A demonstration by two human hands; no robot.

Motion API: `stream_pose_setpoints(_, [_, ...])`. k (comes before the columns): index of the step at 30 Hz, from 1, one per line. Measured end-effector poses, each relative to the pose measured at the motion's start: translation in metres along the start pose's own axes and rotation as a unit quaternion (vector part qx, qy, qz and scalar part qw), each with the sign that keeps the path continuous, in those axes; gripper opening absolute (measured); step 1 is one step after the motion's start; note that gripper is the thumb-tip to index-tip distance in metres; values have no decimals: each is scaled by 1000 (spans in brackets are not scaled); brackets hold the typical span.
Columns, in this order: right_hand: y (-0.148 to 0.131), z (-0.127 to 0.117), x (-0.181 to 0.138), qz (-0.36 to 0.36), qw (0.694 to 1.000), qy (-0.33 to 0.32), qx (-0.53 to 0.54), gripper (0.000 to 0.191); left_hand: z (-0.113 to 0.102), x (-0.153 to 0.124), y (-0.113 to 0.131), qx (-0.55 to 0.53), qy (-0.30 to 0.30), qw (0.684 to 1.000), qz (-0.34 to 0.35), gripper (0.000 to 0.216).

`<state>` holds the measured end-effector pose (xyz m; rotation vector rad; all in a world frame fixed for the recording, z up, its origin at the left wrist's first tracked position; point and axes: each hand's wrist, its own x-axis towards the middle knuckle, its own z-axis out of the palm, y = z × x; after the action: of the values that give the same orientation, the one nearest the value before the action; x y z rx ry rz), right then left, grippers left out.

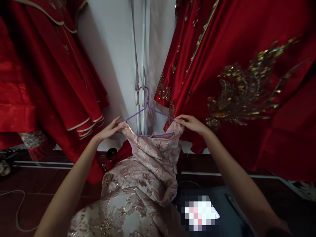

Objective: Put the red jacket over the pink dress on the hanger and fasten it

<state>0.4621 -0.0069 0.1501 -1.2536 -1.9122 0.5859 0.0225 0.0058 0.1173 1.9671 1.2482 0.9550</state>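
Observation:
A pale pink dress [143, 174] with a gold and silver floral pattern hangs from a purple hanger [148, 105], whose hook is up against the white metal rack uprights. My left hand [111, 129] is at the dress's left shoulder, its thumb and fingers closed on the fabric at the hanger's end. On the other side my right hand [189, 122] pinches the right shoulder of the dress near the opposite end of the hanger. The dress's bodice is bunched, and its skirt spreads down toward me.
Red garments [59, 72] with cream trim hang on the left. Red gowns [237, 138] with gold sequin embroidery hang on the right. A white wall [108, 42] stands behind the metal uprights [143, 42]. Low white rails [204, 173] and a cable [19, 210] lie near the dark floor.

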Motion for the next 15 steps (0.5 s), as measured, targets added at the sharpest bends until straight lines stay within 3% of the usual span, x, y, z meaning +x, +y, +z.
stream_pose_setpoints(5, [3,11,0,-21,995,87,45,38,17,21,6,7,-27,997,70,49])
stream_pose_setpoints(8, [16,12,-3,3,979,178,100,37,18,15,-5,9,32,997,75,47])
stream_pose_setpoints(12, [49,15,-21,95,929,336,119,37,22,-11,-33,-32,121,992,16,49])
stream_pose_setpoints(13, [56,19,-30,113,923,351,112,37,25,-20,-40,-44,121,992,-10,49])
stream_pose_setpoints(15, [66,31,-49,123,936,313,102,38,37,-40,-47,-36,107,992,-56,48])
